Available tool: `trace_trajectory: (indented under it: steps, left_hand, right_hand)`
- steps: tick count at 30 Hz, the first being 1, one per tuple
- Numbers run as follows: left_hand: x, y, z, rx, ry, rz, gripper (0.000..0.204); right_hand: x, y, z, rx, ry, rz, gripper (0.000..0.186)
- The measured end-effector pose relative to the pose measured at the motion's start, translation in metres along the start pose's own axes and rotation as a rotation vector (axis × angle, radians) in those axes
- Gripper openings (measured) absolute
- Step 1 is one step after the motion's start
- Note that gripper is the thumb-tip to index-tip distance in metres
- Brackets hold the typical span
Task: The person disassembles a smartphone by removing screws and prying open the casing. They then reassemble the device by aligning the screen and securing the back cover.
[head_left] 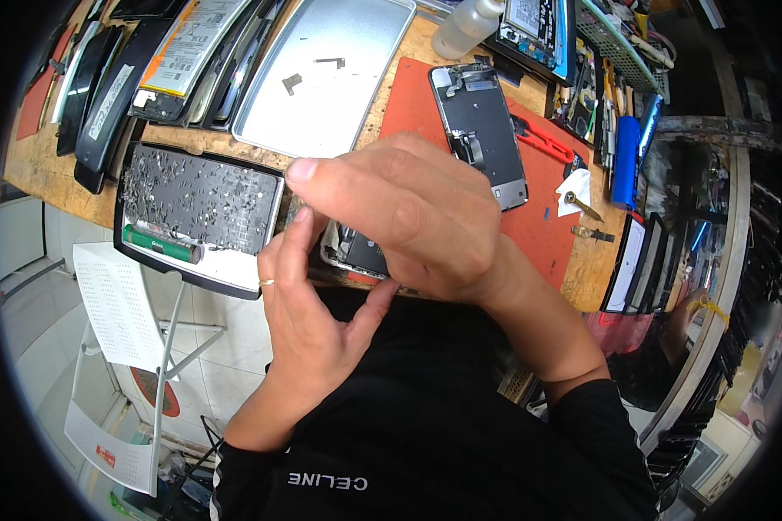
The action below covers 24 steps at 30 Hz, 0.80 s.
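My left hand (308,304) is wrapped round the lower left side of an opened phone body (361,253), its thumb on the near edge. Over the same phone, my right hand (426,213) is closed with the fingers drawn together, and it covers most of the phone. Whatever the right fingers hold is hidden beneath that hand. A detached phone screen (493,126) lies on the orange mat (539,234) beyond my right hand, its dark inner side up. Left of my hands sits a black-rimmed box (274,227) strewn with many tiny screws, with a green cylinder (161,243) in it.
A metal tray (321,113) with small parts lies at the far middle. Stacked phone parts (178,61) fill the far left. Red-handled tool (543,139), screwdriver (584,207), blue cylinder (624,161) and plastic bottle (467,30) stand or lie right. A white chair (117,304) is lower left.
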<state>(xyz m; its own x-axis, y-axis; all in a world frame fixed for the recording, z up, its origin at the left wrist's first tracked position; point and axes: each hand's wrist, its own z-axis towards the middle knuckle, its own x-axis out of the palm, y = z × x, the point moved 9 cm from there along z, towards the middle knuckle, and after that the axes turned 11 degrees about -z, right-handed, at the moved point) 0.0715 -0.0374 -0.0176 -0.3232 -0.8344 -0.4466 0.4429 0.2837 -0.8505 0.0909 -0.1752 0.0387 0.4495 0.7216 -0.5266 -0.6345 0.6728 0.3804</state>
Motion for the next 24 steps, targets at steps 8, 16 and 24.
trace_trajectory:
  steps: [8,16,24]
  left_hand:
    - [0.001,0.004,-0.001,-0.007,-0.028,-0.057,0.110]
    - [0.000,0.004,-0.002,0.003,-0.022,-0.021,0.110]
    - [-0.001,0.003,-0.002,0.005,-0.013,0.007,0.109]
  right_hand:
    - [-0.003,-0.008,0.007,0.032,0.056,0.010,0.042]
    - [-0.010,-0.003,0.008,0.019,0.056,-0.075,0.037]
    - [-0.015,0.002,0.010,0.009,0.047,-0.145,0.035]
